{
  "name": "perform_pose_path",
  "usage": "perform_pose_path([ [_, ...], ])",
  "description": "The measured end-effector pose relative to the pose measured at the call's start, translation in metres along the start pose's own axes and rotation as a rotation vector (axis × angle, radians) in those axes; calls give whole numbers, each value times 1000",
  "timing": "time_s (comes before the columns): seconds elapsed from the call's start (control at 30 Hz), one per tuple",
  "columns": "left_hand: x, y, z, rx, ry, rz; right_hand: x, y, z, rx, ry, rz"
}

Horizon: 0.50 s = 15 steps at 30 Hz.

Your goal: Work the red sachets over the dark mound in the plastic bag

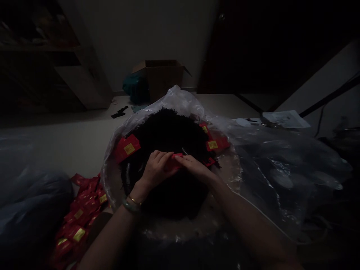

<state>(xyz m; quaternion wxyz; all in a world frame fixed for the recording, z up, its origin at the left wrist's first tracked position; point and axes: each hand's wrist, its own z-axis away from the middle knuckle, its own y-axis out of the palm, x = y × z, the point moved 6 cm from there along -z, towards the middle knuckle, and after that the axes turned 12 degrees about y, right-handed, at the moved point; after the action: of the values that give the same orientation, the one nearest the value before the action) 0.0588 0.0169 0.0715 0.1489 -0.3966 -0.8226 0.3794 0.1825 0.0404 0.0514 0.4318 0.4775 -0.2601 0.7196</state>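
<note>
My left hand, with a bangle and a bracelet at the wrist, is closed on one side of a small red packet. My right hand grips the packet's other end, its thumb on the top. A thin shiny rod shows just beyond the right fingers; whether that hand holds it I cannot tell. Both hands are over a heap of black shredded material in a wide round container lined with clear plastic. A red packet with a gold label lies at the heap's left, and several more at its right.
Many red packets are piled at the lower left beside a dark plastic bag. Clear plastic sheeting spreads to the right. Behind stand an open cardboard box and a teal bag. The room is dim.
</note>
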Motion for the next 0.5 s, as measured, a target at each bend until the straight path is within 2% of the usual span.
perform_pose_path([
  [0.1, 1, -2, -1, -11, 7, 29, 0, 0, 0, 4, -32, -11],
  [0.23, 2, 1, -1, 51, 33, 60, 3, -5, 3, -23, -59, 64],
  [0.37, 3, 3, -2, 150, -3, 27, 8, -2, 7, -6, -102, 123],
  [0.5, 4, 3, -2, 204, -93, 32, 15, 11, 8, 71, -132, 151],
])
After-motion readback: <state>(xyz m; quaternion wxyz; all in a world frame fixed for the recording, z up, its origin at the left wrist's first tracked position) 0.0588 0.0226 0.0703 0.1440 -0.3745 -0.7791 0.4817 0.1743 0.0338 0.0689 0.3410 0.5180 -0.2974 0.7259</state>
